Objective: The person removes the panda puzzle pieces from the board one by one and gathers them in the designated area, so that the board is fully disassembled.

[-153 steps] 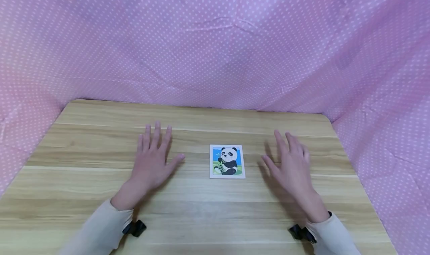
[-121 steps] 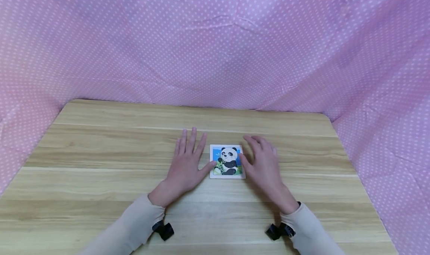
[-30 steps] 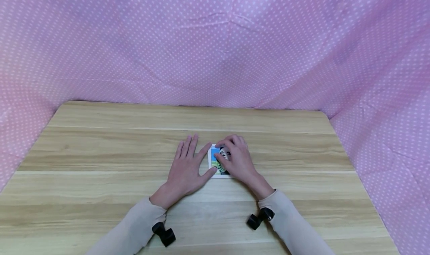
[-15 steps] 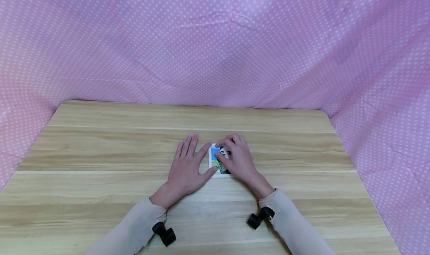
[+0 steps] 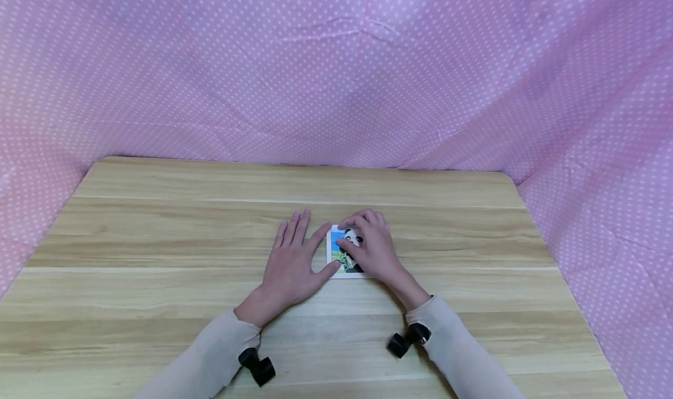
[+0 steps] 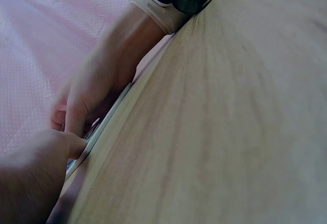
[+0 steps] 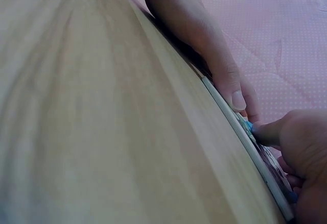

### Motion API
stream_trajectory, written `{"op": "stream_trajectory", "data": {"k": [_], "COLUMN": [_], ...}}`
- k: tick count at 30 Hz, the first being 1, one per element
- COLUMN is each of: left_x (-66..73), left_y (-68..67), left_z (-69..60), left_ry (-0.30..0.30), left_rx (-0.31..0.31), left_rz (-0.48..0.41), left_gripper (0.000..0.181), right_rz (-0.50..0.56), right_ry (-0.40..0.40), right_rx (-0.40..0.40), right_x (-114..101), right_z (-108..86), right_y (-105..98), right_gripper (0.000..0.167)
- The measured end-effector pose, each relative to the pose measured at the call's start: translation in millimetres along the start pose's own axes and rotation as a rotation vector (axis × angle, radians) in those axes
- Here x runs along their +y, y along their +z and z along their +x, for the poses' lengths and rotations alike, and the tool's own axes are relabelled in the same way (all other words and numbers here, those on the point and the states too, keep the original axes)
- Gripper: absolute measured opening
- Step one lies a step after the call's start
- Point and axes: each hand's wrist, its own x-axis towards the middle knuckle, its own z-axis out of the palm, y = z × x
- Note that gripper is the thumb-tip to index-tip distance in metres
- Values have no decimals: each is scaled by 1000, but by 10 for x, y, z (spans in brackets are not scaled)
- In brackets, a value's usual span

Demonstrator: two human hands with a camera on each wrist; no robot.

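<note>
The panda picture board [image 5: 347, 263] lies flat on the wooden table [image 5: 158, 235] before you. Your left hand [image 5: 291, 267], fingers straight, sets thumb and forefinger at the board's left edge. Your right hand [image 5: 374, 247] bends over the picture, thumb down on it; I can't tell whether it pinches anything. Pink dotted cloth [image 5: 336, 83] hangs behind.

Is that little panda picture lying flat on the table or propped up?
Flat. The panda picture rests on the table; the right wrist view shows its white rim lying along it.
</note>
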Motion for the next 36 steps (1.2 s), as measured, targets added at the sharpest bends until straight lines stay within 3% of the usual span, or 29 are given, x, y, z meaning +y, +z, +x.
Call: {"op": "stream_trajectory", "data": {"k": [19, 36], "left_x": [-26, -20], "left_y": [6, 10], "left_z": [5, 19], "left_ry": [21, 25], "left_rx": [29, 15], "left_rz": [-7, 9], "left_gripper": [81, 81], "right_rz": [-6, 22], "right_ry": [30, 31], "right_rx": [23, 50], "right_x": [-10, -8], "right_z": [16, 19], "right_y": [13, 9], "right_gripper": [24, 26]}}
